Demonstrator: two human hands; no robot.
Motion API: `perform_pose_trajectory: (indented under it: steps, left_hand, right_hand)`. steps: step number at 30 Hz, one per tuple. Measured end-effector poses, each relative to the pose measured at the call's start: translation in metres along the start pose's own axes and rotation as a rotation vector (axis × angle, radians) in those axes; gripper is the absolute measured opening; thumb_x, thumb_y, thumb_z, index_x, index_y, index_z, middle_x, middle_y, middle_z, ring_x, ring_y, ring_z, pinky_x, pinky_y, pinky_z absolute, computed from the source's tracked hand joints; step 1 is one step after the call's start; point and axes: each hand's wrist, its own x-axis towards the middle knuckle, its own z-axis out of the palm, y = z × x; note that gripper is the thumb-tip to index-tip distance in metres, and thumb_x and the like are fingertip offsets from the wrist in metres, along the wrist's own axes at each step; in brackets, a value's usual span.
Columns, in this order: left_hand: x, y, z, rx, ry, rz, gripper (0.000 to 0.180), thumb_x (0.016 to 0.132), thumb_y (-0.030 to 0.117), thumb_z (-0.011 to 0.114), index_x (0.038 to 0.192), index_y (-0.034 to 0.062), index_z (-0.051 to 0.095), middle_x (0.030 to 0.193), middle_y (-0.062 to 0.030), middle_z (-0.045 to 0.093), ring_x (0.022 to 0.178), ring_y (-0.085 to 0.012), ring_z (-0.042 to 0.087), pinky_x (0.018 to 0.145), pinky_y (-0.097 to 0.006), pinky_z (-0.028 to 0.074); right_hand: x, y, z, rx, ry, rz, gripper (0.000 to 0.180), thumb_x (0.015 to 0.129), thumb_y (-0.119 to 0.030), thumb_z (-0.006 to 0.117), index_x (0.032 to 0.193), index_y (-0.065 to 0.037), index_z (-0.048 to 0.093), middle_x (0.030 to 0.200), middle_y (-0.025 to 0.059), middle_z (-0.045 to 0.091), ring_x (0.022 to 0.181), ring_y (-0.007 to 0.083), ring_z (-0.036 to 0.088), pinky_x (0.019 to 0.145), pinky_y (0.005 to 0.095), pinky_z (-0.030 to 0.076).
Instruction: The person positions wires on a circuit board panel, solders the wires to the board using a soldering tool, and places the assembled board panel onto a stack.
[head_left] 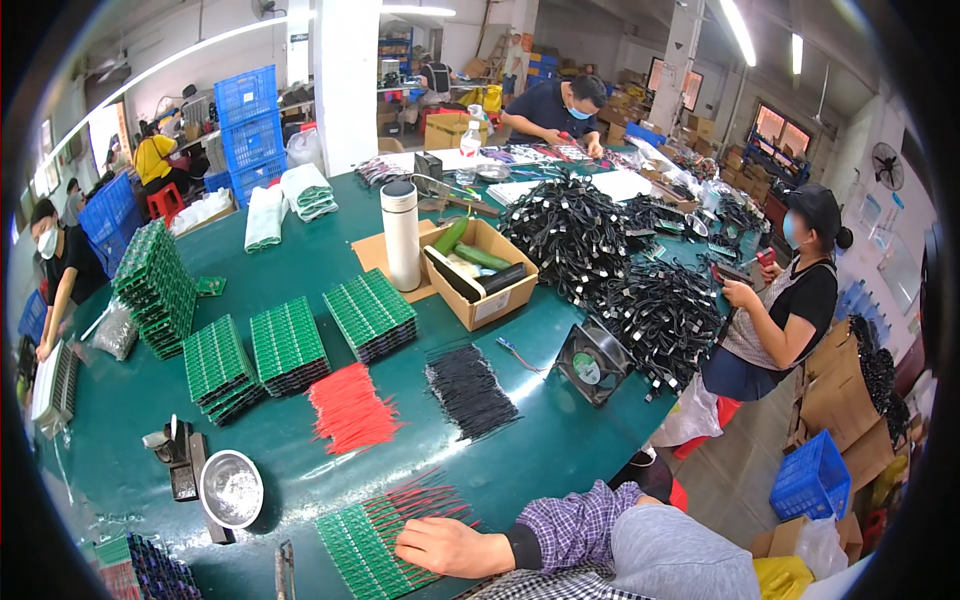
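Circuit panel point(350, 552), lying right of the metal bowl point(221, 466), is judged light, stiff and fragile at its red wires point(418, 497), best held by its bowl-side edge; the right hand point(447, 546) rests curled over it, grip indeterminable.

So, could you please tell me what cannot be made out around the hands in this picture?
All in the head view:
What the right hand pinches, if anything: hidden beneath it.
The covered part of the green circuit board panel: behind that hand.
The left hand: out of view.
The metal tool's lower end: cut off by the bottom edge.
The metal bowl's shiny contents: too small.
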Motion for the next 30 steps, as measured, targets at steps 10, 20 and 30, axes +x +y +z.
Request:
perform_pose_trajectory:
  steps: [10,20,30]
  left_hand:
    - [-0.014,0.002,0.007,-0.048,-0.003,-0.047,0.018,0.089,-0.002,0.071,0.105,-0.0016,0.062,0.072,-0.0042,0.058,0.055,-0.0113,0.048,0.049,-0.027,0.041]
    - [-0.019,0.004,0.014,-0.042,-0.032,0.008,0.024,0.087,-0.007,0.071,0.108,-0.0025,0.061,0.079,-0.0065,0.062,0.056,-0.0124,0.049,0.05,-0.027,0.042]
    - [-0.023,0.005,0.014,-0.073,-0.091,0.024,0.03,0.086,-0.011,0.07,0.114,-0.0039,0.062,0.101,-0.01,0.067,0.059,-0.0129,0.052,0.051,-0.027,0.043]
  right_hand:
    - [-0.007,0.002,-0.005,0.046,-0.035,0.011,0.024,0.079,-0.012,0.06,0.102,-0.002,0.061,0.1,0.0072,0.057,0.097,0.0221,0.057,0.079,0.0321,0.051]
    - [-0.024,0.006,-0.015,0.034,0.011,0.049,0.025,0.08,-0.012,0.059,0.103,-0.002,0.061,0.1,0.0067,0.057,0.096,0.0224,0.058,0.08,0.0329,0.05]
    - [-0.037,0.005,-0.027,0.057,0.04,0.094,0.025,0.08,-0.007,0.06,0.104,-0.002,0.062,0.099,0.0077,0.058,0.095,0.0239,0.058,0.081,0.0349,0.051]
